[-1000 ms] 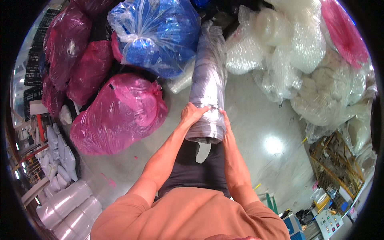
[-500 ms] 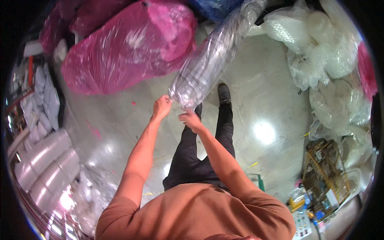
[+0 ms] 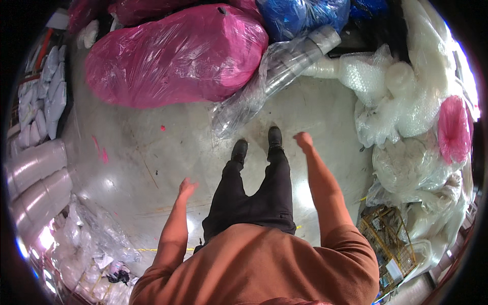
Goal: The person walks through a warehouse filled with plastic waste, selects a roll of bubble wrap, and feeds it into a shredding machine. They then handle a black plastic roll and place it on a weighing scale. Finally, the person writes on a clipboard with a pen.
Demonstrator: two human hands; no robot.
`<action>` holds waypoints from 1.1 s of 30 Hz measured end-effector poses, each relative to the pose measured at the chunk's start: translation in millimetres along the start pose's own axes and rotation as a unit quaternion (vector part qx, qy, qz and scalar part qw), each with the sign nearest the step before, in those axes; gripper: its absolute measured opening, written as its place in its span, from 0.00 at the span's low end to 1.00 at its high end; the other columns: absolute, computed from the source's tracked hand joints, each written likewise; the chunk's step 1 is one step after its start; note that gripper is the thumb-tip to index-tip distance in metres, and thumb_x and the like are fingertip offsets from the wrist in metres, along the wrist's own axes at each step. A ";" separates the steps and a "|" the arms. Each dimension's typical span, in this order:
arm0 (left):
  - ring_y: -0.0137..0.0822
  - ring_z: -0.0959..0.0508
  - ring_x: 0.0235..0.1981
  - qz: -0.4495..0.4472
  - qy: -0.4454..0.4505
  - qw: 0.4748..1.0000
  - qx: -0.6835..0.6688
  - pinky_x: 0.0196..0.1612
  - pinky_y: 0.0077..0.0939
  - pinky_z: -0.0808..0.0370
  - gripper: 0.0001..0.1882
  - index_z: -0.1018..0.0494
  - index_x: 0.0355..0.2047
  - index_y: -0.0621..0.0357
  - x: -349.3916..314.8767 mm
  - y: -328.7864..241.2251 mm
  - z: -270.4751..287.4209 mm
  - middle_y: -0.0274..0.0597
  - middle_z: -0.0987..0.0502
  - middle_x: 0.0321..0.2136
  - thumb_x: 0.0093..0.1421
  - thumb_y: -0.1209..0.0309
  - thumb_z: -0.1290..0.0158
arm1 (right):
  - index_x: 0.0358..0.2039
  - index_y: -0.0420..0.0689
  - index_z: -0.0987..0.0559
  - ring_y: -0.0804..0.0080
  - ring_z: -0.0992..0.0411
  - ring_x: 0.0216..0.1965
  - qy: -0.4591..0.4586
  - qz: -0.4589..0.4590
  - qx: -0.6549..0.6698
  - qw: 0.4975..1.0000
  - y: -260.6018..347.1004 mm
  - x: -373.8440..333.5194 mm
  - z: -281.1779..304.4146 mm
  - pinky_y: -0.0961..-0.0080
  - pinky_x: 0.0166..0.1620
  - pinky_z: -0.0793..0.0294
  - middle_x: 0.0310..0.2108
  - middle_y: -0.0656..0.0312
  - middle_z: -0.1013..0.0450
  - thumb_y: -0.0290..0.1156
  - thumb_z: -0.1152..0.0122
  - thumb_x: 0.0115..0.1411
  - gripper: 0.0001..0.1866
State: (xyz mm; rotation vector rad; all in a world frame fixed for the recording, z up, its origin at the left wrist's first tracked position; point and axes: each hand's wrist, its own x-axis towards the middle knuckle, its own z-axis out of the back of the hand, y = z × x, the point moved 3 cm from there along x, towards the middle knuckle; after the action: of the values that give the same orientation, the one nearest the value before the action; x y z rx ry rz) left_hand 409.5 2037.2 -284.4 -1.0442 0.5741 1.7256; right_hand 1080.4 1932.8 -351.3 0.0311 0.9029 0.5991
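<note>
A long roll (image 3: 292,63) in clear plastic film lies slantwise on the floor ahead of my feet. Its loose film end (image 3: 229,116) is crumpled and points toward me. Above the floor, my left hand (image 3: 188,188) hangs free at the left of my legs, its fingers slightly apart and empty. My right hand (image 3: 304,140) is out to the right of my shoes, fingers loosely bent, with nothing seen in it. The film end lies nearest to my right hand; neither hand touches it. A large pink plastic-wrapped bundle (image 3: 175,58) rests beside the roll.
A blue plastic-wrapped bundle (image 3: 305,15) lies beyond the roll. Bubble wrap (image 3: 401,96) and a pink roll (image 3: 454,129) are heaped along the right, above a yellowish wire cage (image 3: 389,239). At left are wrapped rolls (image 3: 40,195) and crumpled clear film (image 3: 94,229).
Both hands have let go of the film at the roll's near end and moved apart, left hand back, right hand rightward. The roll now lies on the floor. Both my feet stand together.
</note>
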 end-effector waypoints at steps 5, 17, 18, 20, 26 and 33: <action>0.48 0.24 0.52 -0.017 -0.019 0.991 -0.133 0.55 0.39 0.28 0.37 0.34 0.61 0.58 -13.8 -82.7 1.1 0.50 0.22 0.49 0.55 0.55 0.37 | 0.37 0.43 0.18 0.49 0.24 0.45 -0.043 0.008 -0.018 0.999 -0.8 56.1 77.4 0.57 0.47 0.24 0.40 0.49 0.21 0.44 0.36 0.54 0.18; 0.39 0.21 0.44 0.145 0.011 0.969 -0.197 0.46 0.30 0.25 0.35 0.35 0.62 0.58 -99.8 -115.7 -83.8 0.48 0.21 0.48 0.57 0.59 0.37 | 0.68 0.52 0.40 0.50 0.55 0.72 -0.281 0.293 -0.234 0.884 219.8 304.7 133.7 0.36 0.66 0.51 0.72 0.56 0.54 0.29 0.46 0.57 0.36; 0.38 0.21 0.43 0.163 0.020 0.965 -0.205 0.45 0.30 0.25 0.35 0.35 0.61 0.59 -109.4 -123.9 -92.4 0.48 0.21 0.48 0.57 0.60 0.37 | 0.66 0.54 0.38 0.50 0.55 0.72 -0.269 0.307 -0.249 0.878 225.3 319.7 130.5 0.35 0.66 0.52 0.72 0.57 0.51 0.29 0.46 0.58 0.34; 0.36 0.20 0.41 0.184 0.031 0.949 -0.254 0.41 0.31 0.24 0.34 0.37 0.62 0.59 -126.9 -145.9 -113.3 0.47 0.21 0.47 0.59 0.60 0.38 | 0.64 0.58 0.33 0.52 0.55 0.72 -0.246 0.340 -0.284 0.862 223.7 348.8 125.8 0.34 0.66 0.54 0.70 0.58 0.46 0.30 0.47 0.59 0.30; 0.37 0.20 0.42 0.179 0.069 0.912 -0.364 0.42 0.31 0.24 0.30 0.37 0.62 0.59 -144.5 -197.6 -138.5 0.44 0.22 0.47 0.64 0.61 0.43 | 0.47 0.52 0.21 0.42 0.27 0.49 -0.032 0.228 -0.124 0.965 137.7 385.3 93.2 0.51 0.52 0.28 0.45 0.48 0.23 0.41 0.49 0.63 0.16; 0.37 0.20 0.43 0.143 0.071 0.893 -0.420 0.43 0.32 0.25 0.29 0.36 0.61 0.60 -172.4 -210.2 -158.2 0.44 0.21 0.46 0.64 0.59 0.44 | 0.43 0.48 0.19 0.44 0.25 0.41 -0.102 0.131 -0.025 0.986 79.7 301.6 167.2 0.56 0.44 0.27 0.40 0.46 0.22 0.46 0.49 0.65 0.18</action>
State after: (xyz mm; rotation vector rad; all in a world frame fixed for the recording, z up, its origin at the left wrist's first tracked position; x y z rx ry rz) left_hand 684.5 1910.1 -199.6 -1.7618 0.0270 2.2404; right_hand 1308.2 2187.4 -443.8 0.1646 0.6886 0.8472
